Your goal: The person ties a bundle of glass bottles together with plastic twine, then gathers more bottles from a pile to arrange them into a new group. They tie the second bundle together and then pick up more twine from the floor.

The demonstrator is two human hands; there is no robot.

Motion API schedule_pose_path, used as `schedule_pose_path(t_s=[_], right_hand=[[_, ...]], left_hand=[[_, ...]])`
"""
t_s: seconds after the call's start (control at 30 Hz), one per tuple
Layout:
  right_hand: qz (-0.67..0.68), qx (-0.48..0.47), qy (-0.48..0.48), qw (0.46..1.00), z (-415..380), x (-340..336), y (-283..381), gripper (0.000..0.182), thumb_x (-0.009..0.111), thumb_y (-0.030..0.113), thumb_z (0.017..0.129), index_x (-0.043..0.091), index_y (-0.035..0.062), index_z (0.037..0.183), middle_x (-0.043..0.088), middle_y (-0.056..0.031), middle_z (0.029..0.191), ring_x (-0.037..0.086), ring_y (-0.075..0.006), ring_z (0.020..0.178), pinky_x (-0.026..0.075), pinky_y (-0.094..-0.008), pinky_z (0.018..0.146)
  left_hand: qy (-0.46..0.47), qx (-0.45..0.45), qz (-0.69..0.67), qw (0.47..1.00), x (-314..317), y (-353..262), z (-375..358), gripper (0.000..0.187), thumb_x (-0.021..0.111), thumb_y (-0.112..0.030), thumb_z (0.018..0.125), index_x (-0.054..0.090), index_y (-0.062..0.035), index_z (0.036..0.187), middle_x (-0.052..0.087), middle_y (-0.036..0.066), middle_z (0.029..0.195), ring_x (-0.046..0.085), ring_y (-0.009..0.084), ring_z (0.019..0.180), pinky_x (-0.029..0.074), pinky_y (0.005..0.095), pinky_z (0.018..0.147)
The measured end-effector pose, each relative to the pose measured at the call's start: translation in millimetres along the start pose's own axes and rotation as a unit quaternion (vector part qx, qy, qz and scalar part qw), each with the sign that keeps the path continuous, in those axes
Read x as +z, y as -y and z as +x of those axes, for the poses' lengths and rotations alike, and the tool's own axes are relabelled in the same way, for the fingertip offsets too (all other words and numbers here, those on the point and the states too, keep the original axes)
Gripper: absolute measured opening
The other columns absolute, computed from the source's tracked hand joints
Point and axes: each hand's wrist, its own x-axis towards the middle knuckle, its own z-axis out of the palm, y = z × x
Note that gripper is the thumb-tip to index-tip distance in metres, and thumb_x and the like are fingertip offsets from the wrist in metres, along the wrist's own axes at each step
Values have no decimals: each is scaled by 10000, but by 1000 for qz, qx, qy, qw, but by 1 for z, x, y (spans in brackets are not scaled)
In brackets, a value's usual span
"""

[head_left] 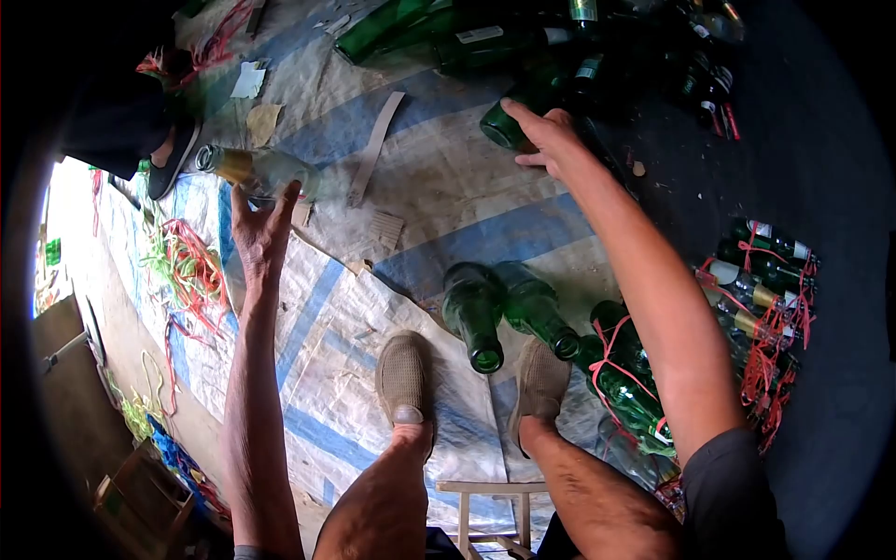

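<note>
My left hand (264, 219) is closed on a clear glass bottle (245, 168) with a gold neck label, held on its side with the mouth to the left. At the top middle, my right hand (551, 140) has thumb and fingers around the end of a green bottle (501, 129), whose other end is lost among dark bottles. Two green bottles, one (471, 308) and a second (534, 303), are side by side near my feet, mouths toward me.
Green bottles (401, 23) lie in a pile at the top. Bundles tied with pink string, one green (621, 378) and one mixed (761, 289), lie at right. Tangled string (191, 266) lies at left, below another person's shoe (175, 163). A stool (490, 487) stands between my legs.
</note>
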Motion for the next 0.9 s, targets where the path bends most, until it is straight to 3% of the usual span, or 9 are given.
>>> schedule_pose_path(t_s=[0.17, 0.33, 0.4, 0.53, 0.57, 0.63, 0.7, 0.83, 0.9], right_hand=[[3, -5, 3, 1000, 1, 1, 1, 906, 913, 479, 859, 447, -72, 1408, 612, -243, 1373, 707, -356, 1169, 656, -519, 892], [-51, -12, 54, 997, -6, -15, -3, 743, 877, 487, 836, 607, -73, 1242, 712, -205, 1186, 753, -299, 1059, 658, -437, 854], [-83, -31, 51, 995, -14, -20, -9, 623, 850, 499, 842, 697, -59, 1075, 751, -176, 1047, 772, -268, 986, 655, -417, 797], [-127, -33, 82, 988, -27, -38, -11, 612, 850, 485, 846, 689, -57, 1079, 744, -150, 1009, 765, -246, 942, 642, -406, 747], [-148, -29, 87, 985, -27, -43, -16, 606, 852, 480, 844, 689, -56, 1076, 741, -143, 1001, 761, -242, 929, 638, -403, 739], [-186, -27, 98, 977, -33, -55, -16, 594, 855, 469, 841, 690, -50, 1077, 737, -131, 989, 754, -237, 910, 630, -398, 726], [-217, -28, 120, 968, -50, -64, -18, 584, 858, 459, 836, 694, -42, 1087, 735, -122, 983, 745, -233, 895, 622, -396, 715], [-373, -13, 127, 919, -72, -85, -29, 751, 887, 422, 792, 629, -36, 1328, 738, -155, 1071, 734, -249, 900, 603, -394, 716], [-445, -46, 164, 879, -78, -97, -35, 789, 899, 421, 775, 617, -43, 1348, 735, -169, 1086, 730, -249, 919, 598, -395, 718]], left_hand=[[-14, -25, -40, 999, 5, 2, -22, 806, 932, -367, 909, 521, 15, 1488, 710, 155, 1329, 707, 173, 863, 569, 295, 781], [9, -56, -61, 997, 12, 13, -75, 760, 882, -299, 959, 502, -13, 1552, 652, 135, 1385, 580, 60, 693, 484, 263, 611], [18, -53, -67, 996, 13, 20, -104, 649, 854, -243, 984, 546, -12, 1507, 664, 116, 1301, 531, 52, 656, 433, 243, 569], [61, -33, -69, 995, 18, 7, -166, 478, 818, -162, 1006, 611, 18, 1398, 635, 53, 1109, 509, 51, 663, 407, 237, 558], [94, -105, -105, 984, 16, -2, -186, 417, 798, -124, 1016, 622, 19, 1367, 632, 39, 1062, 515, 50, 681, 407, 238, 569], [139, -79, -119, 980, 21, 8, -216, 281, 748, -83, 1041, 658, 11, 1290, 636, 9, 860, 577, 64, 710, 458, 253, 604], [217, -151, -130, 956, 21, 13, -249, 194, 731, -99, 1045, 710, 17, 1199, 711, 50, 907, 648, 93, 812, 525, 286, 683], [223, 98, 22, 970, 26, -5, -277, 151, 804, -123, 910, 752, -115, 1052, 720, 109, 983, 740, 331, 824, 593, 405, 713], [221, 72, 41, 972, 26, -10, -281, 137, 805, -107, 903, 748, -117, 1027, 715, 117, 993, 740, 358, 849, 597, 417, 734]])
